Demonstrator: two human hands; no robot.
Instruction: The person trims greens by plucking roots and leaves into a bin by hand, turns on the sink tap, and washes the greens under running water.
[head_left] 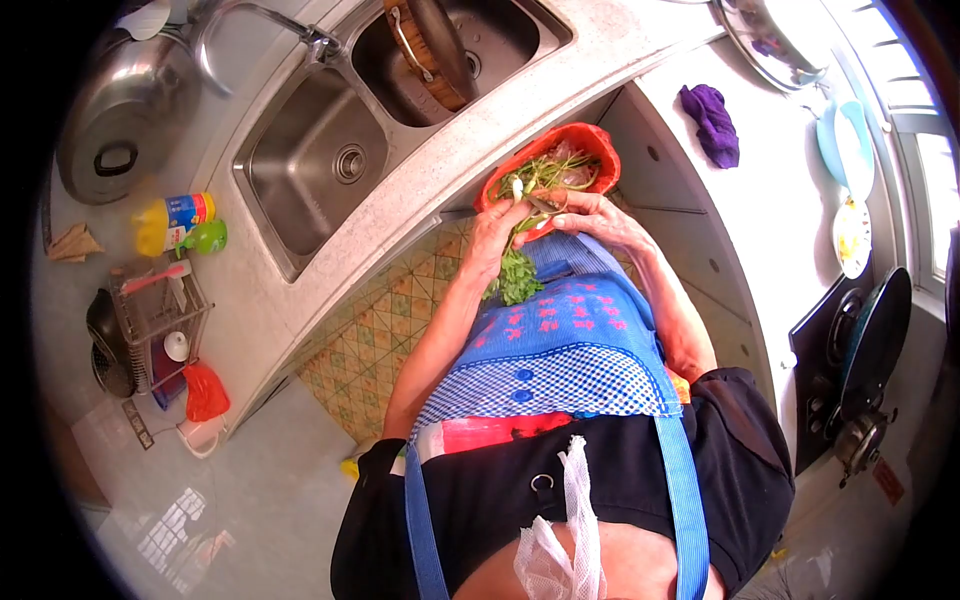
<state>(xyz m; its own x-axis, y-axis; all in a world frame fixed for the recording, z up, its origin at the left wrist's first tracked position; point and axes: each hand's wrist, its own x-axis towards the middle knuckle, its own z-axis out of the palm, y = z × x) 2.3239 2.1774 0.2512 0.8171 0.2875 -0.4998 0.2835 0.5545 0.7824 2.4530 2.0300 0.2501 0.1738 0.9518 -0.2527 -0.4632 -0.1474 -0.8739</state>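
Observation:
My left hand (497, 230) is closed round the stems of a bunch of leafy greens (518, 277), whose leaves hang down in front of the blue apron (560, 320). A pale white stem end shows just above the fingers. Beside it, my right hand (605, 218) has thumb and fingers pinched together near the stem ends. A small brownish thing (547, 201) lies between the two hands, too small to name. Both hands are over the near rim of a bin lined with a red plastic bag (600, 148), which holds green stems (560, 168) and some clear plastic.
On the left is a double steel sink (310, 170) with a wooden-sided tub (425, 50) in its far basin. Bottles (170, 225), a large lidded pot (125, 130) and a rack stand on that counter. A purple cloth (710, 125) and a wok (875, 340) are on the right.

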